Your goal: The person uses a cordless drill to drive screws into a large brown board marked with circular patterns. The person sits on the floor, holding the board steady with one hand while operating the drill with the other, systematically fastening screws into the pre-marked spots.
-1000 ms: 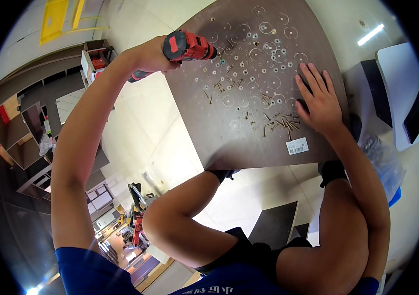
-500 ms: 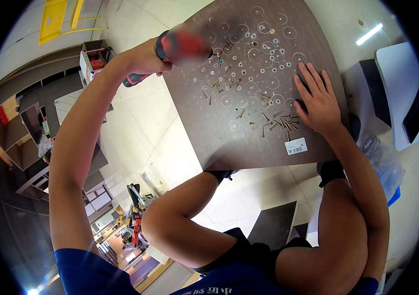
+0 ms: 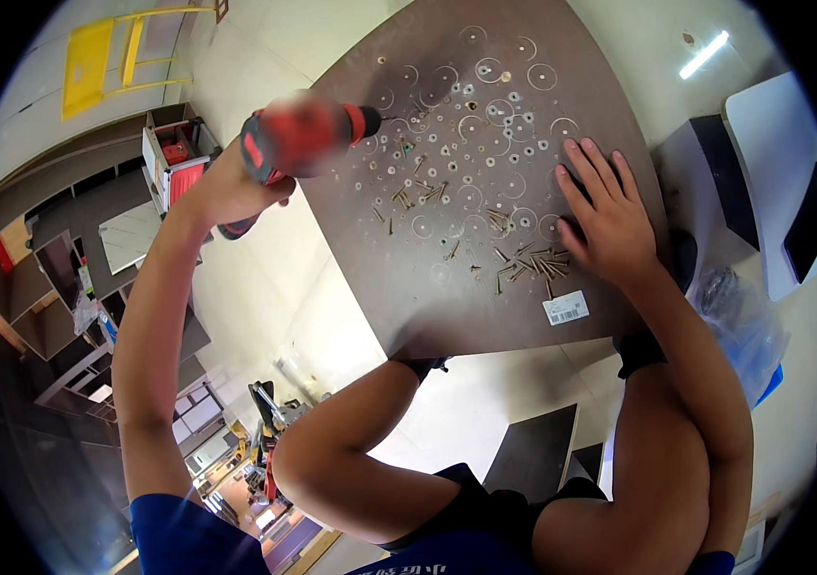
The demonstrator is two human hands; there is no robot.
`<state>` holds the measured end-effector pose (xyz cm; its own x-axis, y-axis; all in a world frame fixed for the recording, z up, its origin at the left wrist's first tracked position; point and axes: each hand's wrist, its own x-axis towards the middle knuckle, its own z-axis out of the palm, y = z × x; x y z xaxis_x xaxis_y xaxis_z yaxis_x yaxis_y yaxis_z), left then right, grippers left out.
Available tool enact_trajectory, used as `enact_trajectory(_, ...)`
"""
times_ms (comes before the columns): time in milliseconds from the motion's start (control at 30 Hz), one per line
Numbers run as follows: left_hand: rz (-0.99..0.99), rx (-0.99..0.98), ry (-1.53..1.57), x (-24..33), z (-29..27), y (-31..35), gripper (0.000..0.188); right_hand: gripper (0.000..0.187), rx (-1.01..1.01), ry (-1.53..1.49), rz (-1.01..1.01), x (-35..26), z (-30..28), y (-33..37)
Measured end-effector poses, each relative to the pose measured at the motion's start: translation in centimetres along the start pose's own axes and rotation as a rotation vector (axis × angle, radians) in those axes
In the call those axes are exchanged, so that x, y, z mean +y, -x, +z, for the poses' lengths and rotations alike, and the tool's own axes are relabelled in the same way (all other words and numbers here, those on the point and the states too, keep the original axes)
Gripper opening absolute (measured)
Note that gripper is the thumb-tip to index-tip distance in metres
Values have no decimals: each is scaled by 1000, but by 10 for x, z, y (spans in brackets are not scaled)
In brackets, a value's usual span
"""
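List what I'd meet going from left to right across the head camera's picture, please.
Yellow frame with a flat panel → red-and-black power drill → pile of brass-coloured metal screws → person's flat, open right hand → crumpled clear plastic bag → flat, black, phone-like slab.

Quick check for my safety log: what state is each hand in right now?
Left hand: closed around the red-and-black power drill.
Right hand: open, palm down on the flat brown board.

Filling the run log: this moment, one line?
left hand: holding red drill | right hand: on brown board | screws: scattered on board
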<state>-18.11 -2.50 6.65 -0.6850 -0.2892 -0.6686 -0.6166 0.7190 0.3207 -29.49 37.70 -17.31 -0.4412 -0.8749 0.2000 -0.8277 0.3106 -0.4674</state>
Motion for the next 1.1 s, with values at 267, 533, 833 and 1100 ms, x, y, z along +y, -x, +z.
enact_trajectory(267,-32,-48,36,-17,12,-28,46,64,30,-2,3,1,1,-6)
enact_trajectory(533,2,-36,32,-2,24,-33,52,60,47,25,11,0,0,-5)
enact_trajectory(833,-28,-89,-60,-3,19,-46,56,64,7,4,5,2,-4,-4)
enact_trajectory(1100,42,-39,-1,-6,17,-38,41,62,51,51,-20,1,-1,-6)
